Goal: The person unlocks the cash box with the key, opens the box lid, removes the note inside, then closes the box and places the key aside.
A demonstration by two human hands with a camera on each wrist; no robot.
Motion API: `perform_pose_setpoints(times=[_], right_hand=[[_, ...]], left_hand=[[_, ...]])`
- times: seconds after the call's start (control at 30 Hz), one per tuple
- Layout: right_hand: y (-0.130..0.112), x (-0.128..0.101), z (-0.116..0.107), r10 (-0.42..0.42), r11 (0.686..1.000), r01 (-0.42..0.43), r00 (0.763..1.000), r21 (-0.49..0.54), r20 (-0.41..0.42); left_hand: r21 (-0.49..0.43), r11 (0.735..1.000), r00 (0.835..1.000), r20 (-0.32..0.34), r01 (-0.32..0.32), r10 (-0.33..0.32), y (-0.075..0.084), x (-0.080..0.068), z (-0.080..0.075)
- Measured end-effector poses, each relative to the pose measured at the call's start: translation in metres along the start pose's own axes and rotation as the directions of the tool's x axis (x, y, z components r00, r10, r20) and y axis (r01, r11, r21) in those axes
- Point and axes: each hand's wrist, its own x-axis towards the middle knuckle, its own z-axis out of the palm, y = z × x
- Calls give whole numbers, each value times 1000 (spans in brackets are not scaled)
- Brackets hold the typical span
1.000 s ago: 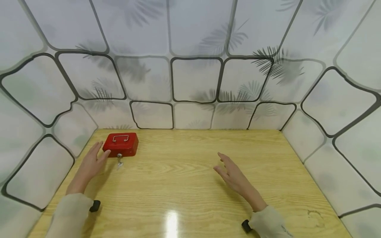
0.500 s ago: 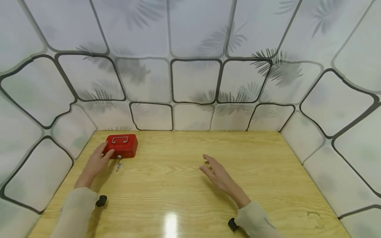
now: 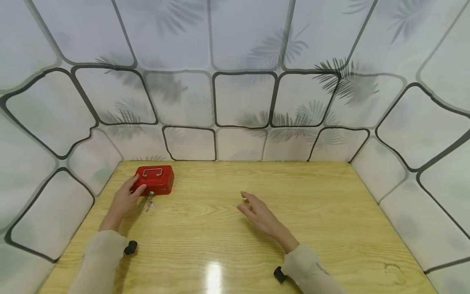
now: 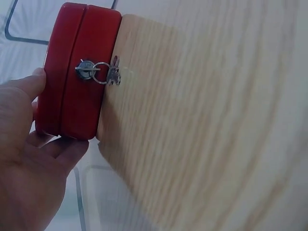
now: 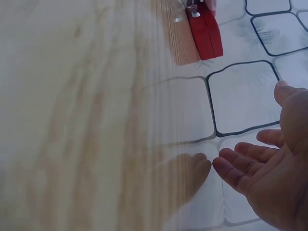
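A red metal cash box [image 3: 157, 184] with a wire handle [image 3: 152, 172] on its lid stands at the back left of the table. From its front lock [image 4: 86, 70], where a key sits, a ring with small keys [image 4: 114, 74] hangs. My left hand [image 3: 124, 200] holds the box's left end, thumb at the lid's front edge and fingers along the side, as the left wrist view shows. Off to the right, my right hand [image 3: 260, 214] hovers over the table with fingers loosely bent and nothing in it.
The wood-grain table [image 3: 205, 228] has a dark mark [image 3: 393, 271] at its right front. Patterned cloth walls [image 3: 244, 100] close it in at the back and both sides. A small black device [image 3: 131, 247] is on each wrist.
My left hand has moved right and forward from beside the cash box onto its left end. My right hand has moved left over the table. The box has stayed in place.
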Motion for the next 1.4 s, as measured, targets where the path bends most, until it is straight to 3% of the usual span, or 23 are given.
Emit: perform_pose_setpoints(times=[0.23, 0.9, 1.4], right_hand=[[-5, 3, 4, 7, 1000, -6, 1000, -8, 20], [-12, 23, 9, -16, 1000, 16, 1000, -14, 3], [-13, 31, 13, 0, 1000, 1, 999, 6, -50]], left_hand=[[25, 1000, 1000, -3, 3, -3, 14, 0, 15], [-9, 992, 992, 16, -122, 122, 69, -6, 69], [-44, 992, 989, 75, -122, 125, 103, -13, 96]])
